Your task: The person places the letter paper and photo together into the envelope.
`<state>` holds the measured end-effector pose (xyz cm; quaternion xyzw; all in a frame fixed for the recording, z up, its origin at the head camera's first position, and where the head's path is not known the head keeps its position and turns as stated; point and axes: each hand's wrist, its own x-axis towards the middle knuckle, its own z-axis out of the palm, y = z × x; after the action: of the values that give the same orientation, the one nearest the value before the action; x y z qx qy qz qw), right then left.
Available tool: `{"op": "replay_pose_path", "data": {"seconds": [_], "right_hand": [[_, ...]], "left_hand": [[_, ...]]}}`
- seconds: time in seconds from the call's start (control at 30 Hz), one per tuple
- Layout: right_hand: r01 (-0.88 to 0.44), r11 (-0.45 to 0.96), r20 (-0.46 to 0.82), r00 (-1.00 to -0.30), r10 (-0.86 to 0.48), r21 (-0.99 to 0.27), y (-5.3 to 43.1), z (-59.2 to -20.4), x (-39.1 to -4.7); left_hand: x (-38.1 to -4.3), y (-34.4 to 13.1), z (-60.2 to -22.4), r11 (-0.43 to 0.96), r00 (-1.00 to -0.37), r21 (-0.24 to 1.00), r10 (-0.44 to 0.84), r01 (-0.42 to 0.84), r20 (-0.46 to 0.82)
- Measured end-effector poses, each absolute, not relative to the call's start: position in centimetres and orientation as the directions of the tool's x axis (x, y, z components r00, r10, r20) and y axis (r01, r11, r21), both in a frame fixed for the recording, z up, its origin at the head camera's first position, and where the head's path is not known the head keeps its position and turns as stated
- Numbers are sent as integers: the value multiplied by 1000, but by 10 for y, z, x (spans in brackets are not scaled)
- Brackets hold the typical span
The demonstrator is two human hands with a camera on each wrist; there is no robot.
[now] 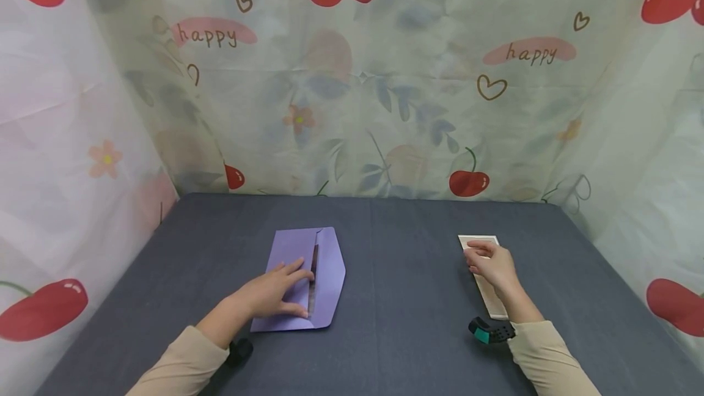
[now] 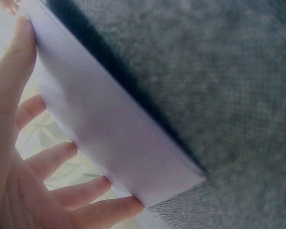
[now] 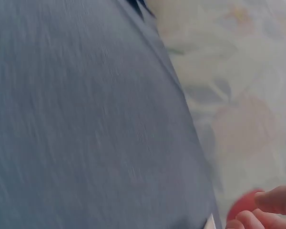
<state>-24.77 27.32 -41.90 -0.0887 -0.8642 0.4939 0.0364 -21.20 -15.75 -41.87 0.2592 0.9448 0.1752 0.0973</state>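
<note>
Envelope (image 1: 332,280), purple, lies on the dark bench (image 1: 401,274), its flap unfolded to the right and something dark showing along its opening. The left hand (image 1: 271,293) rests on the envelope, fingers and thumb spread loosely, reaching towards that opening. Well apart, to the right of the envelope, lies a long pale card (image 1: 488,291); the right hand (image 1: 495,269) is over it, fingers bent, but whether they grip it I cannot tell. Behind the envelope, beyond the bench, hangs a cherry-printed curtain (image 1: 352,133).
</note>
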Motion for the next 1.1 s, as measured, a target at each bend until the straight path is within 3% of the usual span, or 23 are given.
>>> {"op": "replay_pose_path", "data": {"seconds": [0.47, 1.1], "right_hand": [[289, 582, -70, -927, 369, -760, 324, -424, -244], [381, 651, -158, -913, 375, -657, 337, -430, -246]], "left_hand": [[-213, -158, -419, 804, -846, 383, 524, 455, -94], [-212, -159, -418, 799, -845, 381, 530, 465, -79]]}}
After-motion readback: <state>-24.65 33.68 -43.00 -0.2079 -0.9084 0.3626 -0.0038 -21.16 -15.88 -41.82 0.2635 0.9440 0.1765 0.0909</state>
